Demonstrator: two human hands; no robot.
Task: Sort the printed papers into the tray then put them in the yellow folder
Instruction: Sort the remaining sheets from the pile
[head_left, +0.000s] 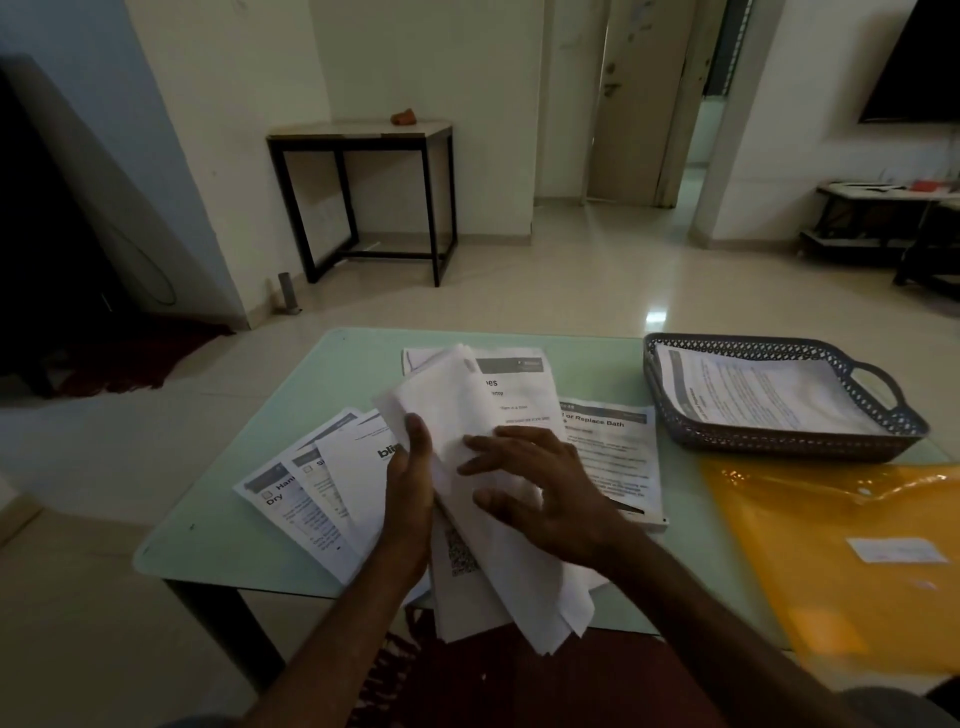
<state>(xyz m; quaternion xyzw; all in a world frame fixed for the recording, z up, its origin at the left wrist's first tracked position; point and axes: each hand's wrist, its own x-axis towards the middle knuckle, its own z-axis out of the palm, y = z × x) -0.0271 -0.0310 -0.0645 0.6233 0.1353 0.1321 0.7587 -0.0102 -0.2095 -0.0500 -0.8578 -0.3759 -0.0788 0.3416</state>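
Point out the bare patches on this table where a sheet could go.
Bare table: far-left corner beyond the fanned papers; near-left edge; far strip left of the tray. Crowded: middle, under left hand and right hand; right, tray and folder.

1. The tray (779, 441) sits at the far right corner of the table (218, 545), with printed papers (763, 395) lying in it
2. The folder (831, 545) lies flat just before the tray
3. A fan of sheets (306, 499) lies overlapped on the left
4. A bundle of sheets (457, 415) is above the middle, with the left hand (410, 499) at its left edge and the right hand (540, 488) on its face
5. A single sheet (618, 457) lies between bundle and tray
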